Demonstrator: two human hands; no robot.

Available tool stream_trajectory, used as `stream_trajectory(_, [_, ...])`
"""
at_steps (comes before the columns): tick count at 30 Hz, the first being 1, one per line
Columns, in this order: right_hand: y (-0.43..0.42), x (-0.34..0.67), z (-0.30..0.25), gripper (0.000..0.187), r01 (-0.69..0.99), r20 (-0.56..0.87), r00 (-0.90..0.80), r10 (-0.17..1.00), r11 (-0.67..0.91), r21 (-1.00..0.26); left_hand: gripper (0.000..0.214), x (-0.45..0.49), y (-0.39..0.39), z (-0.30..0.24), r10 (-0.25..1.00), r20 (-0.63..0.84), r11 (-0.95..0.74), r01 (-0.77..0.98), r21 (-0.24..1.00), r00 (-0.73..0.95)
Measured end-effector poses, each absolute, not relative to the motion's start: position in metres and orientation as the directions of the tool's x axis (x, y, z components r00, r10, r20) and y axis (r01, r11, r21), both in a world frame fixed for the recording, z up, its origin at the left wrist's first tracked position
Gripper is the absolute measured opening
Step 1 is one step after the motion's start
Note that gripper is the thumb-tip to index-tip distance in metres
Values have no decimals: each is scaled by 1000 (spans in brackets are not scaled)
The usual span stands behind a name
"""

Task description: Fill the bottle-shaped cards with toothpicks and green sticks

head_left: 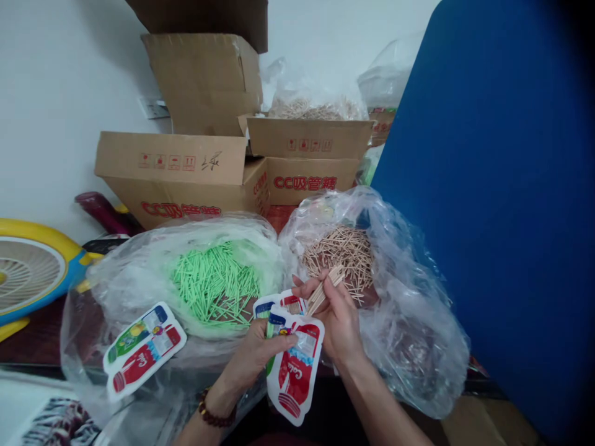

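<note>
My left hand [264,347] grips a candy pouch [297,371] printed with a red cola bottle. Another pouch [264,305] shows just behind it, partly covered. Between the fingers of my right hand [337,316] is a small bundle of thin tan sticks [325,290], their lower ends close to the pouch's upper edge. Beyond that hand, a heap of loose tan sticks [341,254] lies in an open clear plastic bag [418,347]. Bright green sticks [214,282] fill a second clear bag [125,266] on the left. On its front lies a separate cola pouch [144,350].
Cardboard boxes [186,179] stand at the back, with a bag of tan sticks [316,108] on one. A blue panel [488,217] borders the right side. At far left is a yellow and blue fan [41,272], with a dark red cylinder [100,207] behind it.
</note>
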State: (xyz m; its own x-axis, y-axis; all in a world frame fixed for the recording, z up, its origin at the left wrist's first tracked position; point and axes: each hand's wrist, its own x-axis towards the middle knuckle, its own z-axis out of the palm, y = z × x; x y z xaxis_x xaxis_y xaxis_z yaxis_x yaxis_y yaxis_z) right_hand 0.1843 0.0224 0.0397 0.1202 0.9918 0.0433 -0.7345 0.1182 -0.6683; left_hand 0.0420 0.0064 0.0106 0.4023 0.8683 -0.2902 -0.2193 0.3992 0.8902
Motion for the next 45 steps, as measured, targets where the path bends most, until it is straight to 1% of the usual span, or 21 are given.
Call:
stream_trajectory(4, [19, 178, 36, 14, -692, 25, 119, 993, 100, -714, 20, 40, 5, 10, 877, -279, 396, -260, 881, 391])
stream_trajectory(10, [14, 175, 30, 10, -670, 16, 141, 990, 107, -735, 19, 38, 4, 6, 880, -252, 395, -329, 858, 403])
stream_trajectory(12, [12, 175, 27, 10, -665, -5, 129, 992, 83, -742, 21, 38, 5, 7, 888, -240, 382, -338, 860, 392])
stream_trajectory(14, [9, 176, 24, 10, -667, -31, 80, 996, 30, -745, 23, 37, 7, 7, 896, -238, 369, -330, 869, 376])
stream_trajectory(18, [7, 179, 20, 9, -618, -22, -120, 993, -92, -780, 21, 35, 12, 10, 934, -200, 292, -312, 904, 295])
stream_trajectory(20, [9, 182, 21, 15, -586, 0, -146, 989, -87, -806, 20, 33, 14, 12, 937, -188, 273, -284, 919, 293])
stream_trajectory(22, [12, 186, 24, 27, -553, 45, -87, 995, -10, -833, 21, 31, 15, 13, 925, -199, 286, -249, 925, 323])
stream_trajectory(23, [13, 189, 25, 30, -503, 71, -54, 996, 35, -863, 21, 30, 16, 13, 920, -204, 293, -241, 925, 334])
stream_trajectory(25, [15, 193, 28, 29, -304, 133, -44, 990, 114, -946, 21, 29, 17, 12, 926, -196, 284, -256, 924, 321])
stream_trajectory(27, [15, 197, 30, 29, -60, 196, -135, 971, 190, -980, 20, 29, 18, 9, 943, -175, 259, -294, 920, 285])
stream_trajectory(28, [16, 200, 31, 29, 24, 222, -201, 954, 232, -973, 19, 28, 19, 7, 949, -162, 246, -312, 918, 271])
stream_trajectory(29, [17, 202, 32, 30, 67, 242, -256, 936, 267, -961, 18, 28, 19, 5, 952, -152, 237, -326, 915, 266])
stream_trajectory(30, [18, 204, 33, 31, 71, 248, -288, 925, 279, -958, 18, 28, 20, 4, 953, -145, 232, -336, 913, 266])
stream_trajectory(32, [20, 207, 32, 32, 7, 210, -275, 938, 221, -975, 19, 27, 21, 3, 954, -133, 227, -358, 906, 270])
stream_trajectory(34, [22, 207, 27, 33, -96, 116, -246, 962, 95, -991, 21, 27, 22, 2, 960, -121, 213, -377, 901, 253])
stream_trajectory(37, [19, 198, 13, 37, -218, -37, -315, 948, -110, -970, 19, 26, 23, 0, 969, -113, 192, -384, 903, 220])
stream_trajectory(39, [15, 191, 4, 36, -282, -101, -331, 938, -200, -938, 19, 25, 24, -2, 971, -130, 201, -392, 898, 201])
stream_trajectory(42, [13, 185, 2, 35, -328, -135, -279, 951, -227, -917, 25, 21, 24, -3, 971, -155, 219, -420, 881, 180])
stream_trajectory(45, [16, 185, 7, 33, -304, -137, -234, 962, -206, -930, 29, 17, 24, 0, 974, -163, 215, -411, 886, 158])
